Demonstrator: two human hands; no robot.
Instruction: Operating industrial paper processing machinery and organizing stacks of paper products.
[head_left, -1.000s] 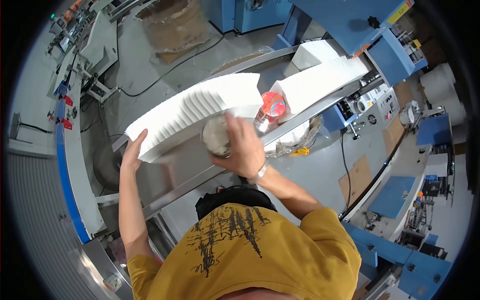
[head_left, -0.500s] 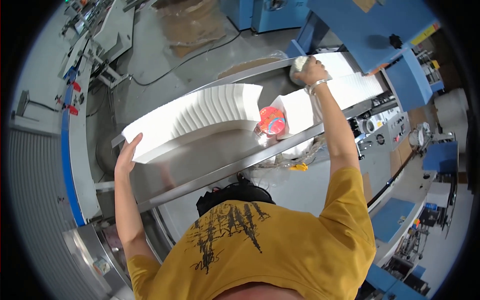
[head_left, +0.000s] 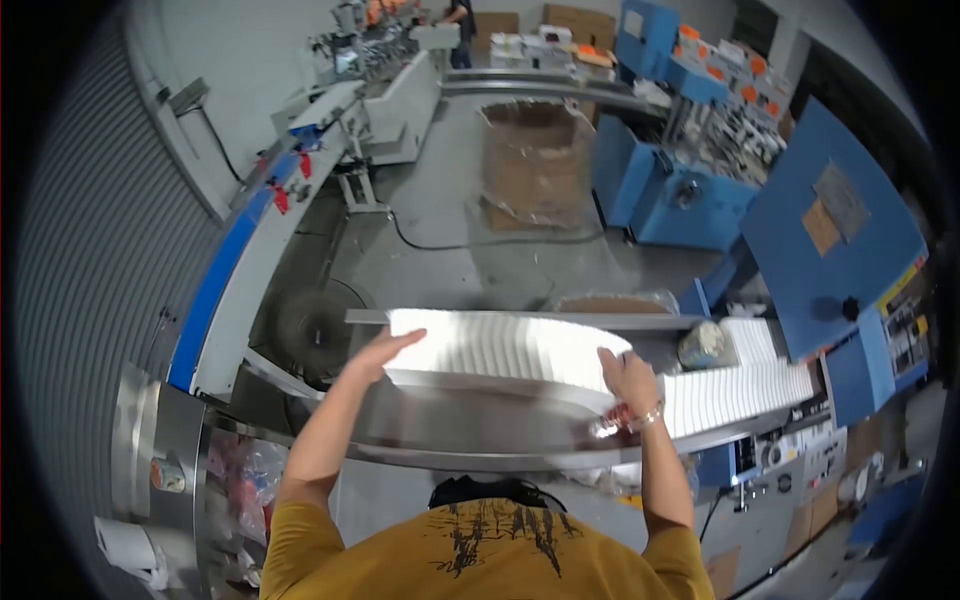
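Observation:
A long fanned row of white folded sheets [head_left: 500,345] lies on a steel feed tray [head_left: 470,430] in front of me. My left hand [head_left: 385,350] presses flat against the left end of the row. My right hand [head_left: 628,375] presses against its right end, fingers on the sheets, a band on the wrist. A second row of white sheets [head_left: 740,392] continues to the right toward the blue machine. A roll of clear tape [head_left: 703,345] rests on the tray behind that second row.
A blue machine [head_left: 830,250] stands at the right. A wrapped pallet of brown cardboard [head_left: 535,165] sits on the grey floor ahead, with a black cable beside it. A white and blue conveyor [head_left: 250,250] runs along the left. A person stands far back.
My right hand has come back from the far right end of the tray to the right end of the sheet row. The left hand stays on the left end. The view has tilted up.

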